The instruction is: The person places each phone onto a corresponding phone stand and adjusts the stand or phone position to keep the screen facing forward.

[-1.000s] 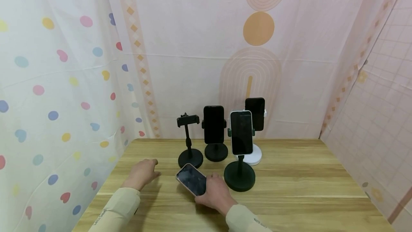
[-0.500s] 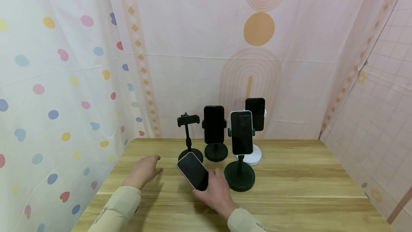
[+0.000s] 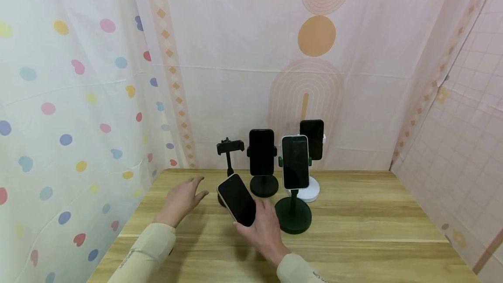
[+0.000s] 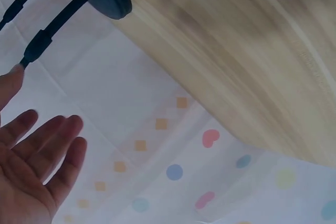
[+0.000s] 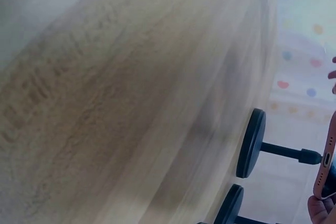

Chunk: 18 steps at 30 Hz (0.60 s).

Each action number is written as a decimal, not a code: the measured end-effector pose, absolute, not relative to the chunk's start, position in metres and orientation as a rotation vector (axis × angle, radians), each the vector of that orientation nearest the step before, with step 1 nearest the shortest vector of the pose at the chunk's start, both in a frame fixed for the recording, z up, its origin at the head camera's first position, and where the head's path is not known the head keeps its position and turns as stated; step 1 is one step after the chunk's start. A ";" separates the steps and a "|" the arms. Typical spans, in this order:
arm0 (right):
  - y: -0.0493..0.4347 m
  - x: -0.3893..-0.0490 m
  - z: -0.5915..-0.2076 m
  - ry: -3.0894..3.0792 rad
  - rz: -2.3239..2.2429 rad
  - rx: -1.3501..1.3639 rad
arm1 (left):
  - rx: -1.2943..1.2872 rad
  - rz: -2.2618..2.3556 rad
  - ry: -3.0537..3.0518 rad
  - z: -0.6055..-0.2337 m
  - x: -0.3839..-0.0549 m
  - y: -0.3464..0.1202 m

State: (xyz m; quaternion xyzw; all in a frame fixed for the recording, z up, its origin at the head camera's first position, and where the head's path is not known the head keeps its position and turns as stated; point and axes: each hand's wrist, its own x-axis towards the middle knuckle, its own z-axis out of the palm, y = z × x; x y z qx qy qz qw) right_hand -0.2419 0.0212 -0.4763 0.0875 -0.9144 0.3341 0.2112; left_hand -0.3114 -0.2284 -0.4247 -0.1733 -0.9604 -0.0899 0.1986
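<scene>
My right hand [image 3: 264, 230] grips a smartphone [image 3: 237, 200] by its lower right part, with the dark screen facing up and toward me. The phone tilts, its top end up and to the left. Its pinkish case edge [image 5: 326, 153] shows in the right wrist view. In the head view it overlaps the base of a black phone stand [image 3: 229, 146], whose clamp holds nothing. My left hand [image 3: 180, 201] hovers left of that stand with fingers spread and nothing in them. In the left wrist view, its thumb tip overlaps the stem of a stand [image 4: 52, 27].
A black phone on a black stand [image 3: 264, 186] stands behind the right hand. Nearer, a white-edged phone [image 3: 295, 163] sits on a dark green stand [image 3: 292, 215], partly covering a white stand [image 3: 310, 190] with a black phone [image 3: 314, 139]. Curtains [image 3: 220, 56] enclose the wooden table [image 3: 365, 230].
My right hand has raised the smartphone and tilted it more upright, over the empty stand's base. My left hand has moved up and right, closer to that stand.
</scene>
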 end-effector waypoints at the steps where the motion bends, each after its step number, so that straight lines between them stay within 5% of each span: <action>1: 0.021 -0.242 -0.476 -2.530 0.929 0.242 | -0.488 -0.253 -2.667 -0.424 -0.312 -0.227; 18: 0.015 -0.246 -0.454 -2.415 0.956 0.275 | -0.565 -0.331 -2.347 -0.398 -0.319 -0.205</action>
